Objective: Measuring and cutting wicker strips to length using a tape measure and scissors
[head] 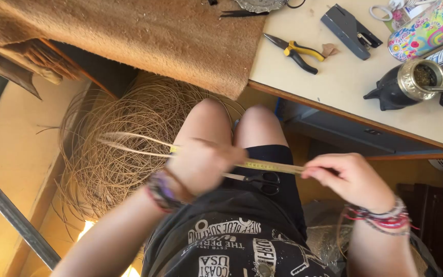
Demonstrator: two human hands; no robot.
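Both hands grip a yellow tape measure [273, 166] pulled taut over the lap: left hand [201, 166] also pinches pale cane strands [129, 143], right hand [342, 177] clamps the tape's far end. Measuring step, apparently. Scissors [262, 180] lie on the lap, probably wanted next for cutting.

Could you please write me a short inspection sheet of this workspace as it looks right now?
Surface: pale table at right, partly under a brown mat.
Job's things: yellow measuring tape stretched between both hands; pale cane strands; scissors on the lap.
Clutter: pliers, grey stapler, flowered flask, gourd cup.
Hands: left hand blurred, gripping tape and strands; right hand pinching the tape.
Cables: nothing seen.
Surroundings: large cane coil on the floor.
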